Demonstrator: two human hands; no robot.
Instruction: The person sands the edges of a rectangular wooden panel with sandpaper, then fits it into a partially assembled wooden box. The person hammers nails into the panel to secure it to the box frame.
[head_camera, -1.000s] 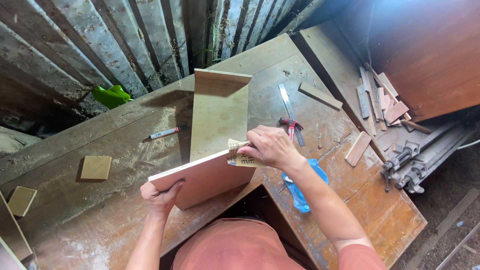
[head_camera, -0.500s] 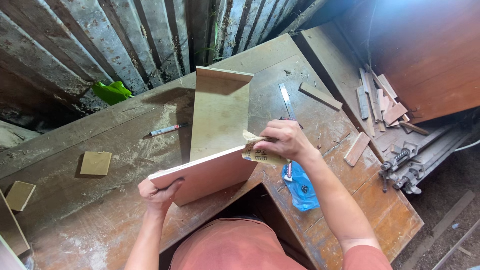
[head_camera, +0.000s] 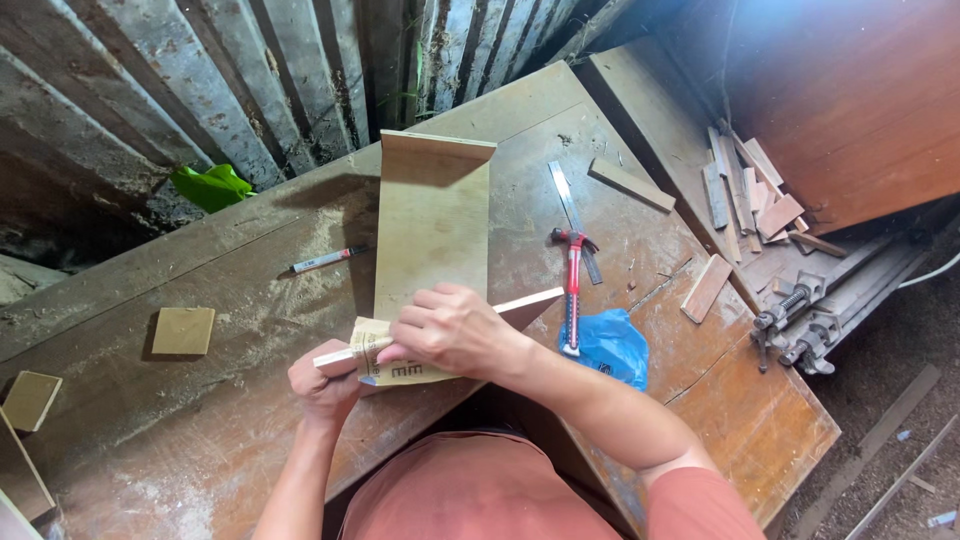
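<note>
Nearest, the left hand (head_camera: 322, 385) grips the low end of a pale board (head_camera: 440, 325) at the table's (head_camera: 250, 300) front edge, fingers closed round it, while the right hand (head_camera: 450, 330) presses a folded sheet of sandpaper (head_camera: 385, 358) against that board's upper edge, fingers curled over it. At three o'clock from the right hand a red-handled hammer (head_camera: 571, 295) lies touching a blue bag (head_camera: 612, 345). Farther off, at twelve o'clock, a tall upright panel (head_camera: 432, 225) stands, with a marker pen (head_camera: 325, 260) at ten o'clock.

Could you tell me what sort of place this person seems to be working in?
Most likely a rough woodworking shop: a dusty wooden workbench, a red-handled hammer, offcuts and clamps, with the right hand rubbing sandpaper along a board.
</note>
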